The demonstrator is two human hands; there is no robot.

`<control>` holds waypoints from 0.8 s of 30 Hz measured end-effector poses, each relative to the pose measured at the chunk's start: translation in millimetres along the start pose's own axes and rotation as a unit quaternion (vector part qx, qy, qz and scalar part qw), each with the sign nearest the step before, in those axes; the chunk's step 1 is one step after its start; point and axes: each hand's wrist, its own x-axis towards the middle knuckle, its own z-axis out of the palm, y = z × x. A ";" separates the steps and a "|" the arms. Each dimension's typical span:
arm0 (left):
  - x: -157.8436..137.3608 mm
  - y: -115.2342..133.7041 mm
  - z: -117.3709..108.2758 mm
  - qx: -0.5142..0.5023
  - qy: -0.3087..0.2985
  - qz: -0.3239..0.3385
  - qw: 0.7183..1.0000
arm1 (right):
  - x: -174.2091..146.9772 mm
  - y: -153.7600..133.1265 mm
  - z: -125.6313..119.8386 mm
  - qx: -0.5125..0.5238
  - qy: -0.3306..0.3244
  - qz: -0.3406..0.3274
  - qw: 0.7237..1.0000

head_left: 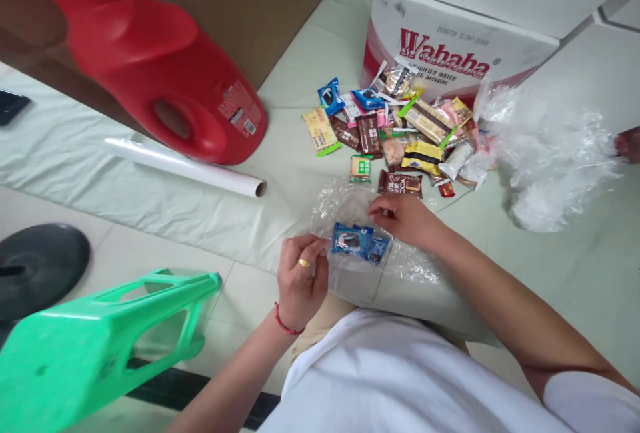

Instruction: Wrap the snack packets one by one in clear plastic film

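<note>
A clear plastic bag lies in front of me at the table's near edge, with blue snack packets inside it. My left hand, with a gold ring and a red cord bracelet, pinches the bag's left side. My right hand is at the bag's far right edge, fingers curled in and closed on the film. Just beyond the bag, a heap of wrapped snacks is spread over the cloth. The nearest are a brown packet and a green-and-white packet.
Crumpled clear bags lie right of the heap, before a Wahaha carton. A red bottle and a white roll are on the left. Below stand a green plastic stool and a black round base.
</note>
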 end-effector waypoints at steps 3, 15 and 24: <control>-12.0 1.0 8.2 0.028 0.023 0.019 0.999 | -3.8 -4.6 3.1 0.000 -0.045 0.078 0.996; -20.9 -9.4 23.7 0.080 0.057 -0.001 0.995 | -4.2 -2.1 7.0 0.225 -0.142 0.098 0.959; -8.7 -16.8 25.5 0.041 -0.020 -0.103 0.994 | -33.6 29.5 2.6 0.306 -0.152 0.138 0.929</control>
